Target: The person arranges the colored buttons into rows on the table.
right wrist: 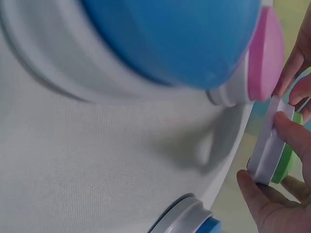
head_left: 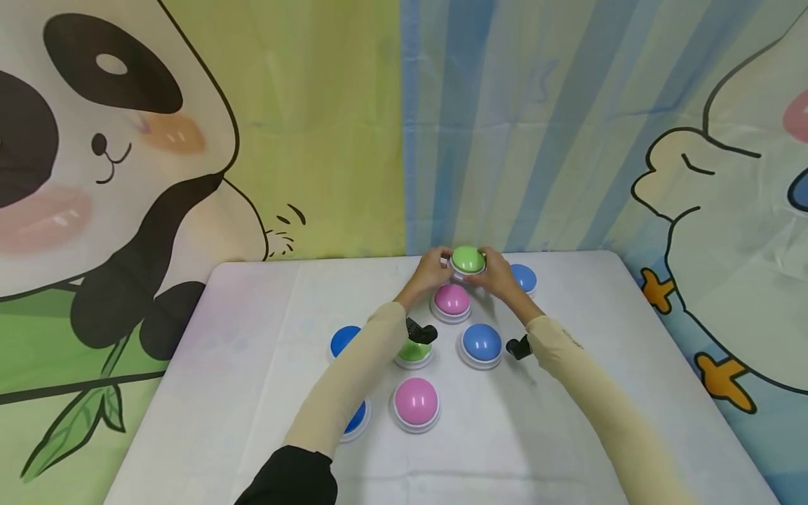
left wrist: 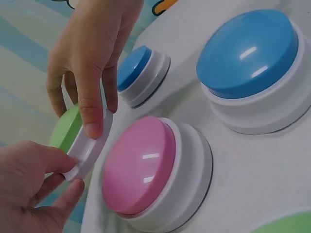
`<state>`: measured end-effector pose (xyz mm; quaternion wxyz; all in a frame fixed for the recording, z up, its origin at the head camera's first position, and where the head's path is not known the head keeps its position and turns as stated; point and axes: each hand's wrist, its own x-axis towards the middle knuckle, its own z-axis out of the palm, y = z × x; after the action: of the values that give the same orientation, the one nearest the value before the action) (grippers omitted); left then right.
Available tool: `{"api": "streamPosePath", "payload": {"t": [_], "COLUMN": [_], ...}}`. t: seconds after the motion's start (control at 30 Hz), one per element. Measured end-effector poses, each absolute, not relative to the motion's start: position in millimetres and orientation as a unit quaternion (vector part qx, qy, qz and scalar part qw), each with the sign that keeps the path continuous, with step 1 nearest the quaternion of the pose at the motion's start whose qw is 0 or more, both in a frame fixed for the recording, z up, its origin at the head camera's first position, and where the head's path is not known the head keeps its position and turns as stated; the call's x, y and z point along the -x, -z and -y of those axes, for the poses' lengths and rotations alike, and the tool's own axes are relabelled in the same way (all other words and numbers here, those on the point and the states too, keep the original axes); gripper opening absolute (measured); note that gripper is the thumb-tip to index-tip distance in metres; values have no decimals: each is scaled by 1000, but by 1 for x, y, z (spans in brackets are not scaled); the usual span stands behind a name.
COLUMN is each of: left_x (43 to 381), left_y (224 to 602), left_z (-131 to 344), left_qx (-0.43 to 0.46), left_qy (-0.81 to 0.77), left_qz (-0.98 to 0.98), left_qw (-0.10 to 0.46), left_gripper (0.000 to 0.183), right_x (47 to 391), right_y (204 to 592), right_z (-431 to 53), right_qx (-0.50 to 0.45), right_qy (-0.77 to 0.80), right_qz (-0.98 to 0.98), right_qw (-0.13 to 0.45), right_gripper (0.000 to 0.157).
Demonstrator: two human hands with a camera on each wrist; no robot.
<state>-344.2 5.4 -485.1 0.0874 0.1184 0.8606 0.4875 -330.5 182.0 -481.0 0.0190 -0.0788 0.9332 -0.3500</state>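
Both hands hold a green-domed push button (head_left: 468, 259) with a white base near the table's far edge. My left hand (head_left: 431, 272) grips its left side and my right hand (head_left: 500, 276) its right side, with thumbs on the white base (right wrist: 270, 141). In the right wrist view the button is off the table, with a shadow (right wrist: 187, 145) on the cloth. Just nearer stands a pink button (head_left: 452, 300), apart from the hands. Beyond my right wrist is a blue button (head_left: 523, 277).
Closer in stand another blue button (head_left: 482, 343), a pink one (head_left: 416, 402) and a green one (head_left: 414, 351) partly behind a black wrist-camera mount (head_left: 421, 332). My left sleeve partly covers two more blue buttons (head_left: 344, 339) on the white table (head_left: 252, 393). A cartoon-printed curtain (head_left: 328, 140) hangs behind.
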Motion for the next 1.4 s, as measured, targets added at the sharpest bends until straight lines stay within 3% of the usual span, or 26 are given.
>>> {"api": "streamPosePath", "payload": {"t": [0.33,0.7,1.13,1.4], "left_x": [336,306,259,239], "left_y": [472,465,451,447], "left_z": [15,35,30,27], "left_qx": [-163,-227,-330,-346], "left_qy": [-511,-498,-431,-430], "left_qz": [-836,-820,-829,-826], "left_qw": [113,165,137,113], "left_gripper": [47,70,66,67], "right_x": [307,257,199,177], "right_y": [462,438,427,418], "right_z": [-181,-181,-198,-199], "right_qx": [111,144,153,182], "right_qy": [352,347,378,363], "right_qz": [-929,-926,-911,-913], "right_qw": [5,28,62,47], "right_gripper": [74,74,73,74]}}
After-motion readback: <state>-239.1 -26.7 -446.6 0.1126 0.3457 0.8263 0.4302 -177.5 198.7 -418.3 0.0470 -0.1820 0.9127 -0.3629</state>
